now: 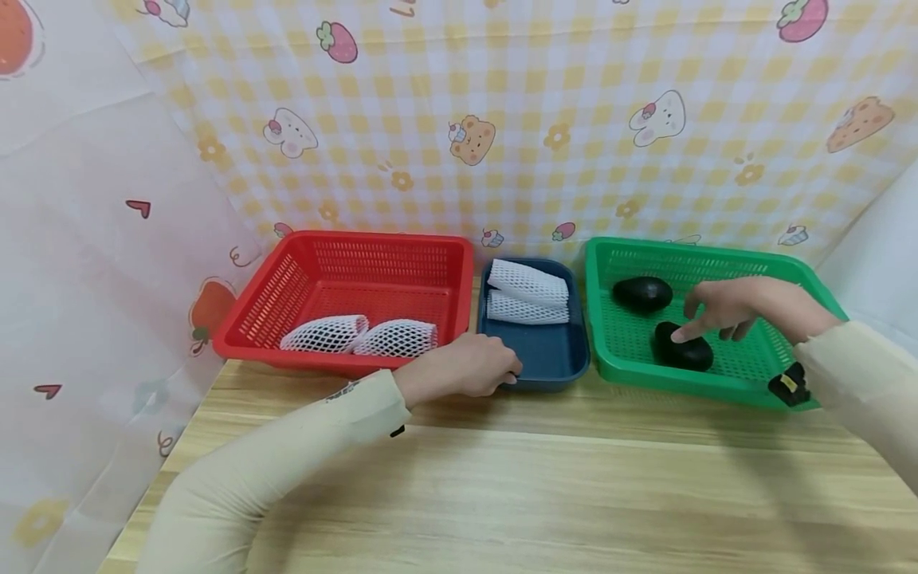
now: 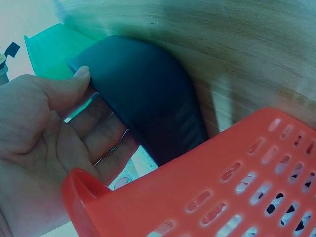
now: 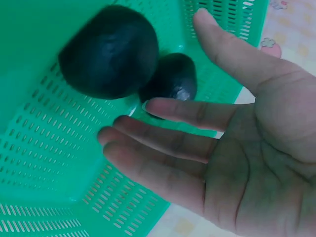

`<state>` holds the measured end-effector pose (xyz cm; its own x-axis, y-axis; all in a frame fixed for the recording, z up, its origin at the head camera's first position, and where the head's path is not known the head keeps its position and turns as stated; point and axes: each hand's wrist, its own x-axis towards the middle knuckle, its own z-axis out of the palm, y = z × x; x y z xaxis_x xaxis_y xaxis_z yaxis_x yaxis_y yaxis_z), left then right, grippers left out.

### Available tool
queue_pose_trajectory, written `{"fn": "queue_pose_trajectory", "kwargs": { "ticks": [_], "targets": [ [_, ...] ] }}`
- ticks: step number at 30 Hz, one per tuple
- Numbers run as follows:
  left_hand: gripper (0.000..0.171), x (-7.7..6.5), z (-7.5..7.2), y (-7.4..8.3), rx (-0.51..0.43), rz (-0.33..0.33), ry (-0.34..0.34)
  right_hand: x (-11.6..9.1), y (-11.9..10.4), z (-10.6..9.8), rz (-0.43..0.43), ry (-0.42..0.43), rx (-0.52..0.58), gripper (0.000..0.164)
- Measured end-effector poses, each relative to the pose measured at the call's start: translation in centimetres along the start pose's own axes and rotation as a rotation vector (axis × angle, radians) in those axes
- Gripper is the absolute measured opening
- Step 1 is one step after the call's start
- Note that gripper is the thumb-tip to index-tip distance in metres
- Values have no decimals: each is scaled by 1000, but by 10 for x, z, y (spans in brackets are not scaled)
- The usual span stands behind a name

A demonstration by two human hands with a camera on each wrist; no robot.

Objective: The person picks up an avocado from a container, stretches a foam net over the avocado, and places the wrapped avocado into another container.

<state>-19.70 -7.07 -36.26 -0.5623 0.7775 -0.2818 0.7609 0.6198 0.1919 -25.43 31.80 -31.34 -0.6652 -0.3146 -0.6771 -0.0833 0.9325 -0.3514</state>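
Observation:
My left hand (image 1: 473,365) grips the near rim of a dark blue tray (image 1: 541,351). In the left wrist view the thumb (image 2: 81,81) lies on the tray's outer wall, with the fingers over the rim. Two white foam net sleeves (image 1: 529,295) lie at the back of the tray. My right hand (image 1: 742,307) hovers over the green basket (image 1: 760,391), its fingers spread and holding nothing. Under it lies a dark avocado (image 1: 692,351), and another avocado (image 1: 643,294) sits farther back. The right wrist view shows the open palm (image 3: 237,148) beside both avocados.
Left of the tray stands a red basket (image 1: 344,239) holding two net-wrapped dark items (image 1: 397,339). All the containers stand in a row on a wooden table (image 1: 545,494), against a patterned cloth (image 1: 445,104).

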Motion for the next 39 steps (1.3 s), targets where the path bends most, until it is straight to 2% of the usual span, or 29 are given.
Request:
{"fn": "queue_pose_trajectory", "kwargs": {
  "ticks": [6, 12, 20, 29, 39],
  "targets": [
    [25, -1, -1, 0, -3, 3, -3, 5, 4, -2, 19, -74, 103, 95],
    [24, -1, -1, 0, 0, 4, 2, 15, 8, -2, 30, -119, 158, 99],
    [23, -2, -1, 0, 2, 5, 7, 25, 8, 0, 54, -115, 117, 106],
    [23, 0, 0, -1, -4, 5, 8, 32, 0, -1, 96, -158, 95, 109],
    [23, -2, 0, 0, 0, 6, 12, 32, -4, -2, 96, -135, -27, 105]
  ]
}}
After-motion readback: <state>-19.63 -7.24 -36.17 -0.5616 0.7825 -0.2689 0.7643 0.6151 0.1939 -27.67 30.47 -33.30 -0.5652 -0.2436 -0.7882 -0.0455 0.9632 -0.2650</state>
